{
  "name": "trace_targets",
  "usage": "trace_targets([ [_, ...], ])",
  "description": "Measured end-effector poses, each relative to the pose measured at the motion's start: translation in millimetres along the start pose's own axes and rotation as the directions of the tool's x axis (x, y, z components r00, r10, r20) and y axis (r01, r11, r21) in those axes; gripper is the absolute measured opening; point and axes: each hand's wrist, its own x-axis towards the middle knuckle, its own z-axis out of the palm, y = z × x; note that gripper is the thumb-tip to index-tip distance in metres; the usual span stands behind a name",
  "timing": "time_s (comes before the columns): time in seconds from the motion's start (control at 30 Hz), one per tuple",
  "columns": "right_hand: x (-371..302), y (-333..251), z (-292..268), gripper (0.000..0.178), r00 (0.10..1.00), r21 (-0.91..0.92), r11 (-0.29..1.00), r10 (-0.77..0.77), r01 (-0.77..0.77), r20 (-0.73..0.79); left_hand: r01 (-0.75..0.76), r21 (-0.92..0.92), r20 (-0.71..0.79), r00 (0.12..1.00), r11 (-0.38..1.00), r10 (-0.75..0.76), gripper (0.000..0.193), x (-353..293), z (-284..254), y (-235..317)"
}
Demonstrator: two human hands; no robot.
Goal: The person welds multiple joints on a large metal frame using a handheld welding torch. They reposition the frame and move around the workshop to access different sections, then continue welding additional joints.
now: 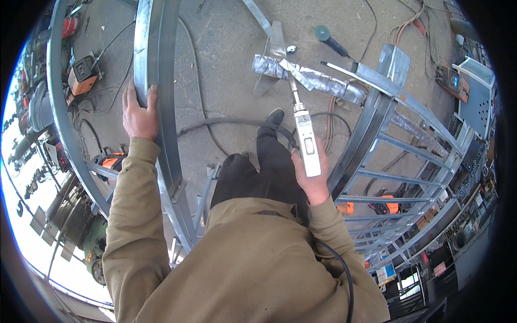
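My left hand (141, 114) is closed round the edge of a long galvanised steel beam (167, 102), with fingers on one side and thumb on the other. My right hand (314, 171) grips a white welding gun (306, 134) by its body. Its long thin nozzle points away from me, the tip near a small flat metal plate (299, 75). That plate lies across a silvery, foil-like wrapped tube (336, 87). From the gun's side a thick black cable (237, 121) runs left behind the beam.
An angle grinder (329, 40) lies on the concrete floor ahead. At right stands a ladder-like steel frame (401, 169). Orange welding machines (82, 75) sit at far left and right (455, 83). Cables cross the floor; my shoe (274, 117) is beside one.
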Motion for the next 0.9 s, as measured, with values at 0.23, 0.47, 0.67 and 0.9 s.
trace_targets([
  [0.23, -0.4, -1.3, -0.2, 0.049, 1.000, 0.018, 1.000, -0.003, 0.003, -0.001, 0.003, -0.004, -0.003, 1.000, 1.000, -0.003, 0.080, -0.9, -1.0, 2.1],
  [0.47, -0.7, -2.2, -0.6, 0.050, 1.000, 0.018, 1.000, 0.016, -0.016, -0.003, 0.029, -0.006, 0.024, 0.999, 1.000, -0.029, 0.081, -0.8, -1.8, 2.3],
  [0.67, 1.0, 0.1, 3.6, 0.030, 0.997, 0.021, 0.999, -0.041, 0.042, -0.058, 0.036, -0.012, 0.032, 0.999, 0.999, -0.036, 0.081, -0.1, -1.4, 2.0],
  [0.9, 1.2, -2.1, 3.0, 0.029, 0.998, 0.014, 0.999, -0.028, 0.029, -0.054, 0.023, -0.016, 0.017, 1.000, 1.000, -0.023, 0.082, -0.5, -0.8, 1.1],
])
